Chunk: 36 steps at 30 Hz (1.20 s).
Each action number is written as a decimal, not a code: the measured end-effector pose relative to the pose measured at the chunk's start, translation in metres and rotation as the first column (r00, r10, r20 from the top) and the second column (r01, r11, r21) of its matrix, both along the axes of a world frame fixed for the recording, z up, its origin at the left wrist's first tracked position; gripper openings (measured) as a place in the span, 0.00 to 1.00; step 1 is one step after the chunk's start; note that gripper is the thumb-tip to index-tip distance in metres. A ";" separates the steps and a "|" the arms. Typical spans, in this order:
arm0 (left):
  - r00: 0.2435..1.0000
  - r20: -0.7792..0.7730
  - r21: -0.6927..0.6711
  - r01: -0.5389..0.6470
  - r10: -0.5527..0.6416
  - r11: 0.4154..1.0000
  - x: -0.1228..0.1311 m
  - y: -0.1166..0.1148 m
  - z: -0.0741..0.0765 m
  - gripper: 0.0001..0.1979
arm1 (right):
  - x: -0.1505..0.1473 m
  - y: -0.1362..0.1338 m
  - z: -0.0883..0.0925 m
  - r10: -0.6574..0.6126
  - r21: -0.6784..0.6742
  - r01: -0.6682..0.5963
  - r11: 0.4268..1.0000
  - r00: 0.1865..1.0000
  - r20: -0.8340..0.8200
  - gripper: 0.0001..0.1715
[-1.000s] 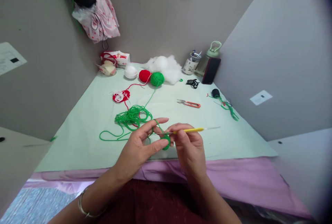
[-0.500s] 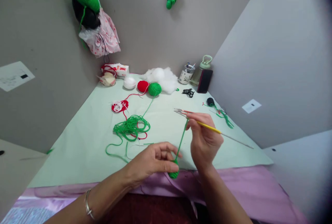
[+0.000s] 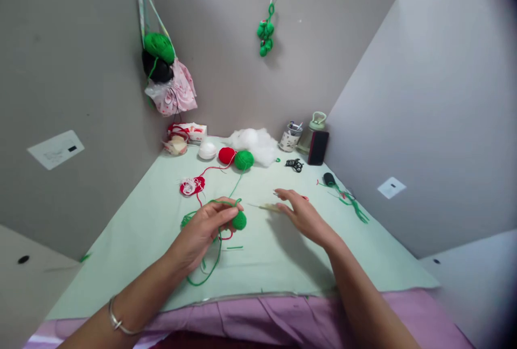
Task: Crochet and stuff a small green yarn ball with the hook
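Note:
My left hand [image 3: 205, 229] is closed on a small round green crochet piece [image 3: 239, 222], pinched between thumb and fingers, with green yarn looping over the hand and hanging below. My right hand [image 3: 305, 215] is over the table with thumb and index finger apart. A crochet hook [image 3: 266, 207], blurred by motion, is just beneath its fingertips, apparently loose. Partly hidden behind that hand is a red-handled metal tool; its red end [image 3: 306, 197] and metal tip [image 3: 276, 193] show. Loose green yarn [image 3: 187, 218] lies behind my left hand.
Red [image 3: 226, 155] and green yarn balls [image 3: 244, 160], white yarn [image 3: 207, 150] and white stuffing [image 3: 252, 144] stand at the back. A pen cup [image 3: 290, 138], bottle [image 3: 318, 123], phone [image 3: 318, 147] and black claw clip [image 3: 294, 165] are back right. Yarn scraps [image 3: 357, 211] lie at right.
The green piece has moved up and left over the table in my left hand. My right hand has moved away from the yarn, its fingers spread and the hook now below them.

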<state>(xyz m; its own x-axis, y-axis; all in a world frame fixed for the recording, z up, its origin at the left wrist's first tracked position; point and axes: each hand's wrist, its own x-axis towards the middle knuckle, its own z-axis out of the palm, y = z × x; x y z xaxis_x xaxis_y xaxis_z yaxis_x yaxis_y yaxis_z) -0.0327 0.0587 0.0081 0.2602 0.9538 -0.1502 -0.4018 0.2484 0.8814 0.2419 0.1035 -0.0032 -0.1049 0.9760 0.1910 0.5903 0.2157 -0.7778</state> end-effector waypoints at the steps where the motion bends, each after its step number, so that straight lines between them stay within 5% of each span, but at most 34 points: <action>1: 0.998 -0.052 0.051 -0.023 0.026 0.998 0.001 0.004 0.000 0.13 | -0.007 -0.003 0.002 0.053 -0.013 -0.053 0.999 0.999 -0.003 0.22; 5: 0.978 -0.182 0.212 -0.058 0.098 0.976 0.007 0.015 -0.001 0.12 | -0.049 -0.015 0.017 0.397 -0.090 -0.440 0.893 0.868 -0.297 0.27; 7: 0.974 -0.198 0.240 -0.059 0.108 0.969 0.009 0.017 0.000 0.11 | -0.068 -0.016 0.022 0.442 -0.072 -0.490 0.868 0.832 -0.336 0.23; 11: 0.955 -0.226 0.294 -0.122 0.193 0.948 0.005 0.016 0.008 0.10 | -0.087 -0.011 0.024 0.310 0.087 -0.298 0.951 0.909 -0.277 0.10; 15: 0.924 -0.257 0.441 -0.150 0.284 0.885 -0.002 0.012 0.016 0.04 | -0.086 0.001 0.028 0.170 0.300 -0.073 0.951 0.935 -0.312 0.08; 16: 0.914 -0.267 0.517 -0.132 0.306 0.846 -0.002 0.011 0.016 0.02 | -0.085 0.006 0.029 0.154 0.285 -0.041 0.958 0.909 -0.386 0.08; 19: 0.891 -0.308 0.804 0.056 0.335 0.592 0.001 0.013 0.010 0.10 | -0.080 0.024 0.027 0.099 0.150 -0.004 0.989 0.769 -0.631 0.10; 21: 0.883 -0.403 0.803 0.216 0.239 0.555 0.004 0.018 0.004 0.13 | -0.076 0.036 0.022 0.055 0.064 -0.011 0.998 0.665 -0.745 0.11; 26: 0.729 -0.683 0.601 0.588 -0.034 0.542 0.000 0.046 0.009 0.17 | -0.061 0.053 0.006 -0.083 -0.133 -0.065 0.989 0.499 -0.862 0.14; 28: 0.737 -0.673 0.607 0.511 0.053 0.609 -0.005 0.066 0.021 0.24 | -0.056 0.055 0.001 -0.115 -0.180 -0.083 0.980 0.498 -0.860 0.13; 30: 0.742 -0.629 0.616 0.295 0.231 0.731 -0.006 0.093 0.032 0.19 | -0.053 0.056 -0.004 -0.128 -0.206 -0.089 0.974 0.536 -0.835 0.11; 32: 0.727 -0.591 0.640 0.159 0.350 0.752 0.001 0.121 0.034 0.12 | -0.052 0.059 -0.011 -0.112 -0.201 -0.077 0.977 0.615 -0.781 0.09; 36: 0.843 -0.537 0.415 0.273 -0.008 0.868 0.033 0.159 0.012 0.07 | -0.054 0.066 -0.026 -0.028 -0.088 -0.037 0.995 0.766 -0.642 0.09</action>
<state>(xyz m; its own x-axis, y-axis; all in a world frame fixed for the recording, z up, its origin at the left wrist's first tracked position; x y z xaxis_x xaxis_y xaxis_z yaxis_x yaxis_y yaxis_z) -0.0001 0.2177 0.0204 0.4103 0.9003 0.1455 0.1369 -0.2186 0.9662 0.1875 0.1699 -0.0293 0.0062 0.9918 0.1273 -0.0547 0.1275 -0.9903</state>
